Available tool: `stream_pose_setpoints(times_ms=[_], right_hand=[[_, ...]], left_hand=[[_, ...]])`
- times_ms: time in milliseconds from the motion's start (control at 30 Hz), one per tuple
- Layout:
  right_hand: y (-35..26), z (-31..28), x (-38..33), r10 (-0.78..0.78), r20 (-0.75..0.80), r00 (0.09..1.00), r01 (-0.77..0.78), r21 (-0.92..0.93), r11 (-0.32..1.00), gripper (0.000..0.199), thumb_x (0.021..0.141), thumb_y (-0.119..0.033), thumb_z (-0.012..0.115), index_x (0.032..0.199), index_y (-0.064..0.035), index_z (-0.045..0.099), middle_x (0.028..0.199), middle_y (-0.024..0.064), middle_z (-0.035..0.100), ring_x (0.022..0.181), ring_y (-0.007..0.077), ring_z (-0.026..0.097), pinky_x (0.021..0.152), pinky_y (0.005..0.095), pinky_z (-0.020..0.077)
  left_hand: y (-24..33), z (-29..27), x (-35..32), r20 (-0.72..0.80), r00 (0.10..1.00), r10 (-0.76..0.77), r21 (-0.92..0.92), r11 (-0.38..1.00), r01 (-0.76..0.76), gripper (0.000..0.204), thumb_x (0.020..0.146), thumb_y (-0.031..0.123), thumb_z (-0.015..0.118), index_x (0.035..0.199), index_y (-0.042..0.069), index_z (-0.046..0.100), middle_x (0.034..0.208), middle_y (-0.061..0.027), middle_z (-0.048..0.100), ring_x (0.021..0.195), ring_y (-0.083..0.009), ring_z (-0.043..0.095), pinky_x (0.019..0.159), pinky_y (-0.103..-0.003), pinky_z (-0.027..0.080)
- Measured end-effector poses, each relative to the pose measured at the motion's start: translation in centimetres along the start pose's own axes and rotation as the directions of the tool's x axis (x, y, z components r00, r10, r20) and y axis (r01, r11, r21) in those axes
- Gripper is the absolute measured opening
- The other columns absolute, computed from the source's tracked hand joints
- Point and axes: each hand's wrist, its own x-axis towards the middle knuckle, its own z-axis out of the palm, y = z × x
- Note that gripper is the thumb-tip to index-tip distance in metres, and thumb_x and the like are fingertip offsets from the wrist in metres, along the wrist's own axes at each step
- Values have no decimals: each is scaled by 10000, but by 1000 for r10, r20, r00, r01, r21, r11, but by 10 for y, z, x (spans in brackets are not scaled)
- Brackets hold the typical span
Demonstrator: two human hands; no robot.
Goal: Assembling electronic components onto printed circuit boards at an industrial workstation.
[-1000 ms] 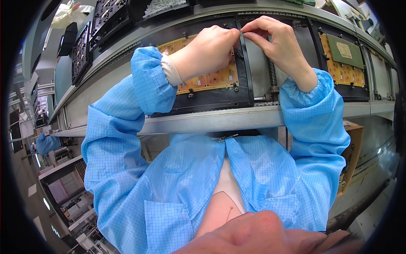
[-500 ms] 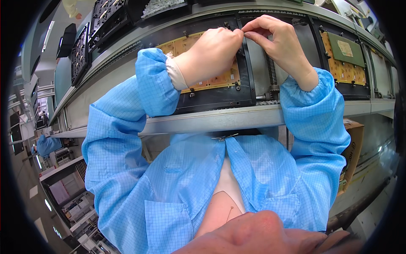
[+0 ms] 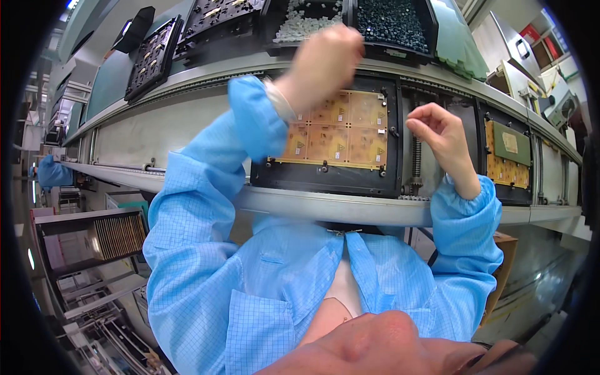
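Observation:
My left hand (image 3: 326, 61) is raised over the far rail, in front of a black bin of small white parts (image 3: 299, 26) and beside a bin of dark blue parts (image 3: 392, 25). Motion smears its fingers, so their grip does not show. My right hand (image 3: 442, 136) hovers above the conveyor, thumb and forefinger drawn together in a pinch; anything between them is too small to make out. Between and below the hands lies a yellow-brown circuit board panel (image 3: 337, 140) in a black carrier frame (image 3: 350, 181), with several small white parts on it. My left wrist partly covers it.
To the right, a second carrier holds another panel (image 3: 499, 169) with a green plate (image 3: 512, 142) on top. Black trays (image 3: 152, 59) stand at the far left beyond the rail. The conveyor's near rail (image 3: 337, 206) runs before my body. A cardboard box (image 3: 500, 269) sits below right.
My hands, earlier together over the carrier's far right corner, have parted. The left has moved away toward the bins; the right has drawn aside to the right. The view has shifted, showing more of the bins.

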Motion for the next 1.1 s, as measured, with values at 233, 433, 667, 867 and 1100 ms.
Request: stream_pose_setpoints(times_ms=[233, 433, 667, 867, 1100], right_hand=[[-10, 8, -19, 172, 133, 976, -206, 322, 924, 154, 908, -48, 731, 1041, 1, 672, 862, 24, 682, 750, 81, 623, 683, 217, 511], [-12, 0, -31, 249, 186, 950, -296, 297, 908, 167, 886, -27, 747, 1044, 24, 720, 864, 67, 713, 734, 108, 647, 694, 229, 534], [-16, -11, -41, 268, 288, 920, -368, 390, 844, 216, 902, -6, 720, 1108, 56, 703, 1007, 139, 723, 866, 161, 703, 780, 272, 589], [-23, -17, -40, 274, 255, 928, -347, 313, 884, 200, 914, 5, 699, 1105, 64, 696, 1023, 145, 723, 875, 165, 711, 802, 274, 595], [-32, -8, -38, 160, -16, 987, -161, -140, 977, 112, 912, -35, 719, 1003, 30, 718, 971, 83, 721, 822, 130, 688, 742, 261, 578]], left_hand=[[-122, 9, 44, 339, 917, -212, 99, 977, 189, 219, 858, 267, 753, 958, 72, 760, 935, -148, 742, 906, -332, 702, 789, -425, 558], [-83, -10, 40, 215, 944, -249, 35, 968, 247, 150, 748, 187, 776, 826, 60, 755, 816, -185, 722, 817, -344, 713, 776, -424, 564], [-61, -23, 23, -25, 965, -262, -321, 916, 240, 123, 782, 23, 737, 886, -11, 679, 788, -176, 703, 749, -286, 705, 672, -355, 548], [-17, -46, 5, 2, 958, -288, -468, 846, 255, 117, 795, 34, 742, 866, -11, 661, 773, -160, 690, 729, -255, 692, 659, -342, 538], [18, -49, -43, 159, 979, -128, -569, 799, 197, 166, 806, 120, 782, 900, 37, 672, 762, -58, 612, 689, -137, 604, 623, -290, 501]])
